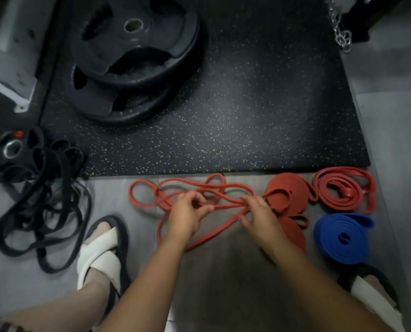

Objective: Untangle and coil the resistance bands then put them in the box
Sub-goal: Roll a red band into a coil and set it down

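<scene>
Tangled red band (192,190) on the floor (118,202), centre frame; left hand (187,218) and right hand (259,216) each pinch a strand in their fingers (209,208). Coiled already, at 3 o'clock: red coil (343,190), blue coil (343,238), with wider red bands (288,195) between. Uncoiled: black bands (39,195) at 9 o'clock. Weight plates (137,58) at 11 o'clock. No box visible.
</scene>
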`<state>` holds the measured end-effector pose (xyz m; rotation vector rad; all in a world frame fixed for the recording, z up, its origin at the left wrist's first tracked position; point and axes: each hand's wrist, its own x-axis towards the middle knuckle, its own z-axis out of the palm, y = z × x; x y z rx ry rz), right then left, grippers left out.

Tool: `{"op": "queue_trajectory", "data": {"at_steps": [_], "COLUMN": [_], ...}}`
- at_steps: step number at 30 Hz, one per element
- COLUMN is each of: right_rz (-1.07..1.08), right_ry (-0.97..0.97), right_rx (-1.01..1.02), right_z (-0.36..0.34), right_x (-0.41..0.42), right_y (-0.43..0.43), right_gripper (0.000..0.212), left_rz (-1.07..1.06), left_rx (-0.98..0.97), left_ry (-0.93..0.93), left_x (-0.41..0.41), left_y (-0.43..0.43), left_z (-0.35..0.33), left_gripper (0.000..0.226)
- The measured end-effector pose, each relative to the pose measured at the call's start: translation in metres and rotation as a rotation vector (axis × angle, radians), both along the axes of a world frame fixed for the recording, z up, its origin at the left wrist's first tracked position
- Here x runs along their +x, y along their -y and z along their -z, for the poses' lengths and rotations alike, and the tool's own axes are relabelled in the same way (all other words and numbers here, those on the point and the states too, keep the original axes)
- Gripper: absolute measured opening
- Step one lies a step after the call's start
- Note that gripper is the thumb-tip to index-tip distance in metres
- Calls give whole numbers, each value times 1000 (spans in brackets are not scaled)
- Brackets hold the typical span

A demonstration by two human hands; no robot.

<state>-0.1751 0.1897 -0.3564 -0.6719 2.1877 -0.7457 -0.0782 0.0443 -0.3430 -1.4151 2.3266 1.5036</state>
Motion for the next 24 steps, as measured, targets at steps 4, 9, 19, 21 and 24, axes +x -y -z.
{"op": "queue_trajectory", "data": {"at_steps": [4, 9, 19, 21, 24], "right_rz": [-28, -173, -404, -418, -404], "right_ry": [-119, -195, -326, -241, -202], "right_rx": [-132, -266, -504, -486, -492], "right_z": [-44, -121, -300, -332, -369], "right_x": [-1, 15, 60, 69, 80], "right_y": [23, 57, 90, 84, 75], "right_gripper": [48, 61, 17, 11, 9], "left_rz": [53, 218, 264, 156, -4], "left_rx": [-32, -71, 24, 76, 185], "left_ry": [-100, -164, -529, -598, -700], "left_x": [2, 10, 92, 110, 128], "left_y": [17, 35, 42, 38, 35], "left_z": [-58, -150, -342, -354, -359], "left_gripper": [31, 32, 14, 12, 10]}}
